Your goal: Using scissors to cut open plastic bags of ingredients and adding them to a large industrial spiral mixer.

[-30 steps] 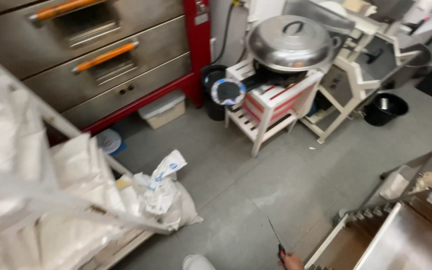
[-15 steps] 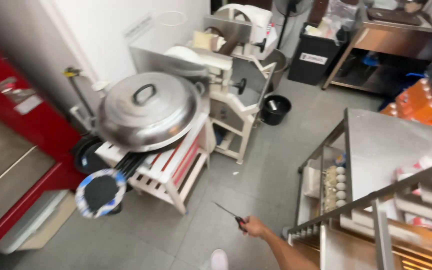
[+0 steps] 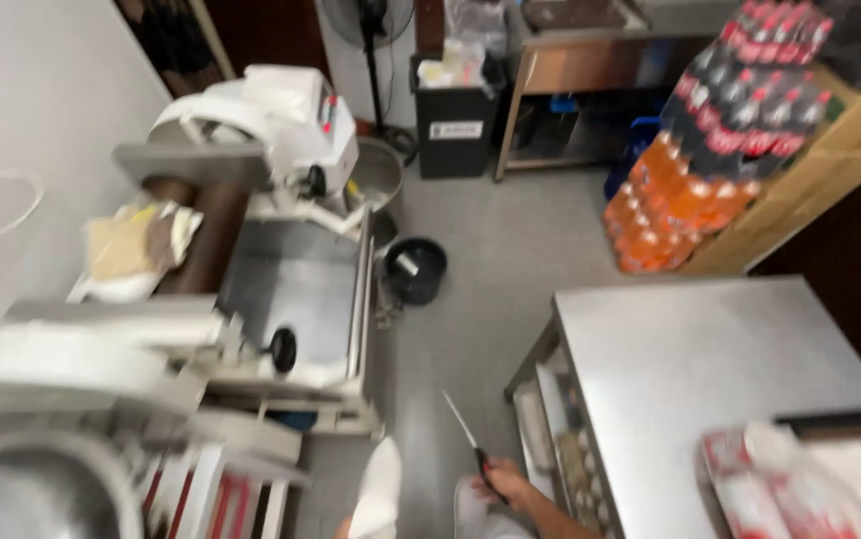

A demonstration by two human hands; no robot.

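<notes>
My right hand (image 3: pixel 506 488) sits low at the bottom centre, closed around the dark handle of a knife (image 3: pixel 468 439). The thin blade points up and to the left, over the grey floor. The hand is just left of a steel table (image 3: pixel 690 359) and its lower shelf. My left hand is out of view. A white shoe (image 3: pixel 379 489) shows at the bottom edge beside the hand.
A large white dough machine (image 3: pixel 251 250) fills the left side. A black bucket (image 3: pixel 415 269) stands on the floor beside it. Stacked drink bottles (image 3: pixel 710 130) sit at the upper right, a black bin (image 3: pixel 455 120) and a fan at the back. A packet (image 3: pixel 800 479) lies on the table.
The view has swung right and forward, from the oven and lidded pan to the dough machine and steel table. My right hand still holds the knife, its blade now pointing more upward.
</notes>
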